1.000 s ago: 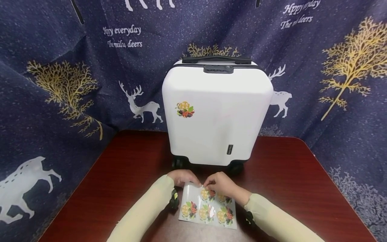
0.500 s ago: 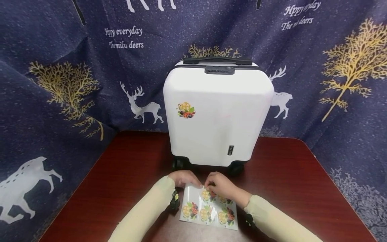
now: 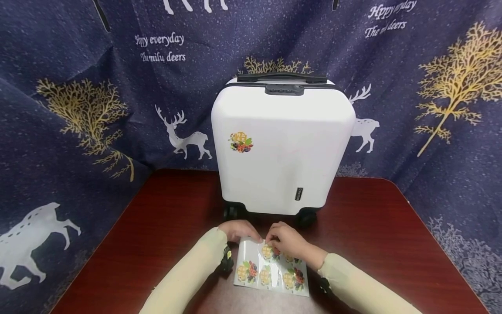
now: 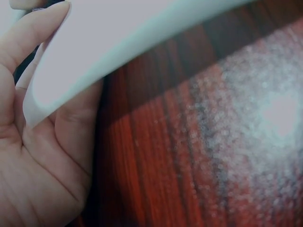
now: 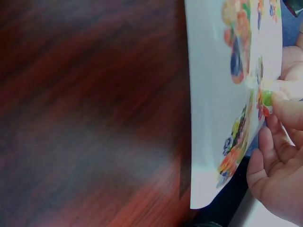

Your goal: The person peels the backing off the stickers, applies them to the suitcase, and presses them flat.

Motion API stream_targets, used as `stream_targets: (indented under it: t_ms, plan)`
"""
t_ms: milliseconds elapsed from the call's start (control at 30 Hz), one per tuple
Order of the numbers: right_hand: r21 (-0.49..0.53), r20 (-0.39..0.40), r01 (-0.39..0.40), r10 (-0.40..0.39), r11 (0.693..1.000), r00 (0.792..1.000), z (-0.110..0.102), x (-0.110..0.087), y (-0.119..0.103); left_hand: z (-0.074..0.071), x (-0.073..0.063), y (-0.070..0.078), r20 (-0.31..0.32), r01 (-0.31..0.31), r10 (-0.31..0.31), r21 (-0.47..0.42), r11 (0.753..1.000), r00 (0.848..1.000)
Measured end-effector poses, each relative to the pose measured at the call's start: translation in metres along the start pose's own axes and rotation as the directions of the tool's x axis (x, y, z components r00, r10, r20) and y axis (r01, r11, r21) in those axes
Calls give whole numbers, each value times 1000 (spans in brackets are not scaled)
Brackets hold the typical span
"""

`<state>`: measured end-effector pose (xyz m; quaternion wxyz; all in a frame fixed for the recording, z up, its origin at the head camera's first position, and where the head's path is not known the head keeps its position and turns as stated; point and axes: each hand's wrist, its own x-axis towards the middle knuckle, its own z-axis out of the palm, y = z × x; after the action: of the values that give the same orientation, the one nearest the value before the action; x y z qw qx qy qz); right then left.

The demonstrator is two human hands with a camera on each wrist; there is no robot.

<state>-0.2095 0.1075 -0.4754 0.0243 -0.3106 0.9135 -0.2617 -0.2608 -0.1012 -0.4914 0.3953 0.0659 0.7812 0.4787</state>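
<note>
A white sheet of fruit stickers (image 3: pixel 248 249) is held tilted up off the table in front of the suitcase. My left hand (image 3: pixel 240 230) grips its upper left corner, and in the left wrist view the thumb lies over the sheet with the fingers behind it. At the top edge my right hand (image 3: pixel 288 240) pinches the upper middle fruit sticker (image 3: pixel 268 252) between thumb and finger; how far it has lifted off the backing is hard to see. Several other stickers (image 5: pixel 233 146) lie on the sheet, while its upper left spot shows bare backing.
Behind my hands a white suitcase (image 3: pixel 282 161) stands upright, with one fruit sticker (image 3: pixel 241 142) at its upper left and a black label at its lower right. The red-brown table (image 3: pixel 372 226) extends to both sides. A dark blue deer-print cloth (image 3: pixel 157 109) hangs behind.
Both hands stay at the sheet's top edge. My right fingers have shifted very slightly at the upper middle sticker; the suitcase has not moved.
</note>
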Motion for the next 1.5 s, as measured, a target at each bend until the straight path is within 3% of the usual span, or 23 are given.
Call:
stream_targets:
  t_ms: [1000, 1500]
  plan:
    - [93, 41, -12, 8, 996, 999, -3, -4, -1, -1, -2, 1, -6, -10, 11, 50, 999, 1000]
    - [198, 64, -38, 26, 979, 998, -5, -8, 0, -1, -2, 1, 7, -26, 26, 62, 998, 1000]
